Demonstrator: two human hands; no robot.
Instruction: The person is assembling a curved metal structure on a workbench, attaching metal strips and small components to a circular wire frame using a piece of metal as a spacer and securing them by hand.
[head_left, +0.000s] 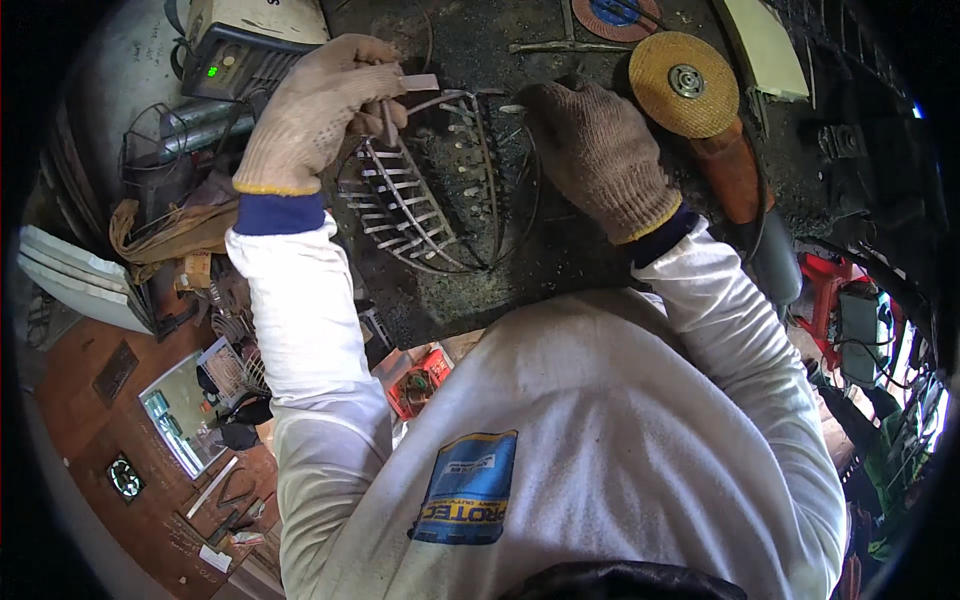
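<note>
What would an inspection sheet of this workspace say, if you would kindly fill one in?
Surface: dark table, gritty.
Job's things: curved metal frame with short bars, lying on the table; small metal piece held above it.
Clutter: grinder with a yellow disc, at the right; a reddish disc beyond it.
Hands: both gloved; left hand pinches the metal piece; right hand is curled beside the frame, its grip unclear.
Cables: dark cable beside the grinder; ends unclear.
Surroundings: machine with a lit green display, upper left; red basket below the table's near edge.
</note>
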